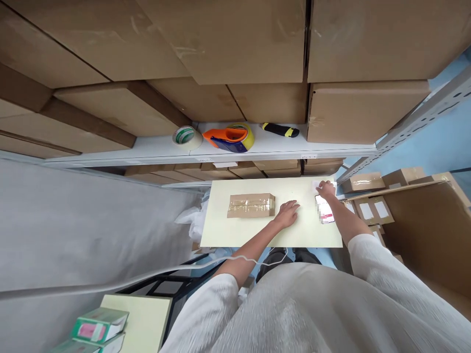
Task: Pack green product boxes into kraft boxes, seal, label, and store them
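My left hand (288,214) rests on the pale yellow tabletop (250,234), fingers stretched out, palm down and holding nothing. Just left of it lies a brown cardboard box (250,205), closed with clear tape along its top. At the table's far right corner, the fingers of my right hand (326,189) are pinched together at a small white slip of paper (316,186), which is partly hidden by them. Below that hand a phone (325,211) lies with its lit screen up, partly blurred.
A shelf above the table holds a tape roll (187,138), an orange tape dispenser (228,138), a black-and-yellow utility knife (280,130) and large cartons (243,39). Labelled boxes (373,211) stand at right. A white cable (176,268) crosses in front of me.
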Motion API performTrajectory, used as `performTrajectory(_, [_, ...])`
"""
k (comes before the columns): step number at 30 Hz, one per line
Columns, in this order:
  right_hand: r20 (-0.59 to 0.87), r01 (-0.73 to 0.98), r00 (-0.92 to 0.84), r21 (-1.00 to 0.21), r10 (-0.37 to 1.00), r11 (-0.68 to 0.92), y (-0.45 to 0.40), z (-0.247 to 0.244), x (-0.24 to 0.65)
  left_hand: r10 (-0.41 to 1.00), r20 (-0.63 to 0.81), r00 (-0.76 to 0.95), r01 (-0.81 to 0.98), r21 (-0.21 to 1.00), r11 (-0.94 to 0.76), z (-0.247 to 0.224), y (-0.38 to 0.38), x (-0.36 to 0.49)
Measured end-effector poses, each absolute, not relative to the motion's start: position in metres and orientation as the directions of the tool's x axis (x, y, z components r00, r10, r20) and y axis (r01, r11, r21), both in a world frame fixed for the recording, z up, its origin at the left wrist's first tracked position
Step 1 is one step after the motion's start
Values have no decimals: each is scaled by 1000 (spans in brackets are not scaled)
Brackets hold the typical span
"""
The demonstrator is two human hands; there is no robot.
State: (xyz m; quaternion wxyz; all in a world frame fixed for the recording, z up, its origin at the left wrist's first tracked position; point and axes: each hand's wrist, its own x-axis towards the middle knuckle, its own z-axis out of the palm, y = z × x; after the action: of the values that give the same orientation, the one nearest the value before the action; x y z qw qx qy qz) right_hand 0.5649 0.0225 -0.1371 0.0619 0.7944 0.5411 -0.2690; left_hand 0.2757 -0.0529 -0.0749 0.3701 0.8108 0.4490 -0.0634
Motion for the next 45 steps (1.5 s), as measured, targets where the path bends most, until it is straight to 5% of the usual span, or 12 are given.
performTrajectory(5, [-445,906,197,-256,874,-335,17,-113,572,725,-402,559,752,615,-237,-74,-42,290])
performTrajectory(10, [-323,914,147,-318,935,-253,2,-79,578,797,-421,433,672,740,26,-70,-11,328])
performTrajectory(17, [-223,922,75,-356,972,-153,-13,-46,578,834,-441,331,617,770,162,-63,24,384])
performTrajectory(45, [-244,967,153,-164,958,-196,-24,-34,601,859,-414,300,824,567,-14,-49,29,366])
